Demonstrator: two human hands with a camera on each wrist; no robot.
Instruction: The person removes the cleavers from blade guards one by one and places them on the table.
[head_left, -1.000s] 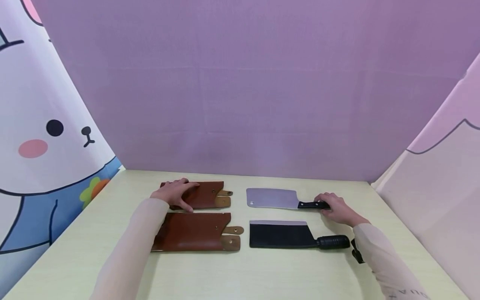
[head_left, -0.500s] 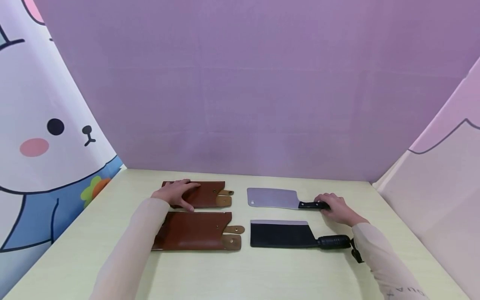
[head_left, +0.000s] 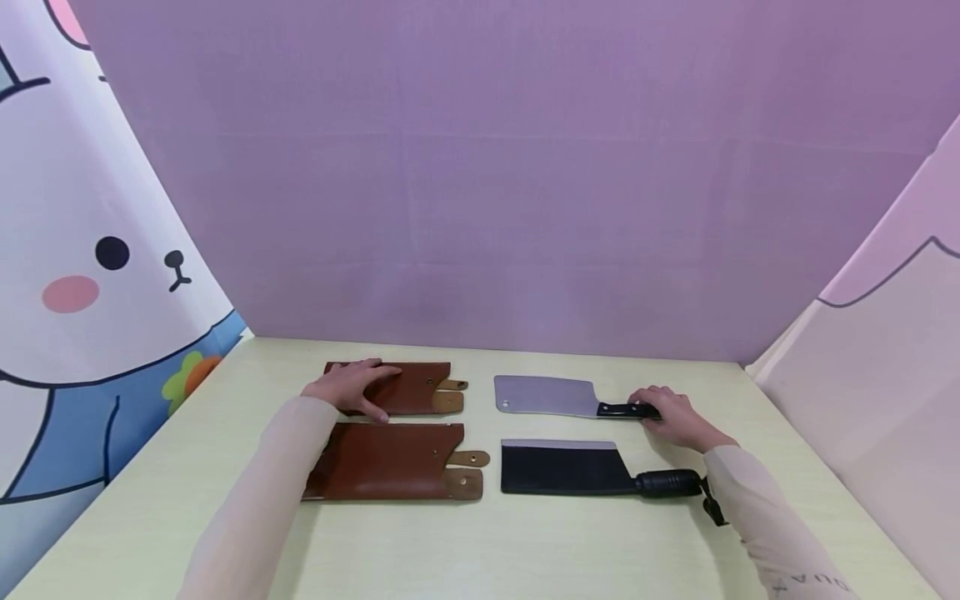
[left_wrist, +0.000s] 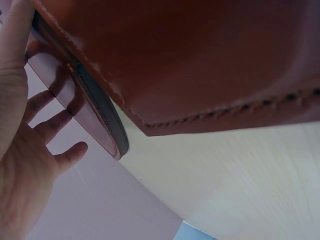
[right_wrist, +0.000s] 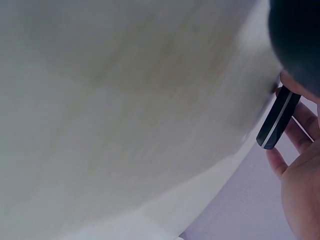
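My right hand (head_left: 671, 417) grips the black handle end of a silver cleaver (head_left: 543, 396), its blade lying flat at the back right. In the right wrist view the riveted handle (right_wrist: 280, 117) lies between thumb and fingers. Spread over the left part of a small brown leather knife sheath (head_left: 408, 387) is my left hand (head_left: 347, 387), thumb toward the near edge. The left wrist view has the left hand (left_wrist: 30, 165) with its fingers extended along the sheath (left_wrist: 97, 117). The sheath's open end with tan straps faces the cleaver.
A larger brown sheath (head_left: 390, 462) lies in front of the small one, below my left hand. Beside it is a black-bladed cleaver (head_left: 566, 469) with a round ribbed handle and a black strap near my right sleeve. A purple cloth wall (head_left: 480, 208) borders the pale table (head_left: 487, 550) at the back.
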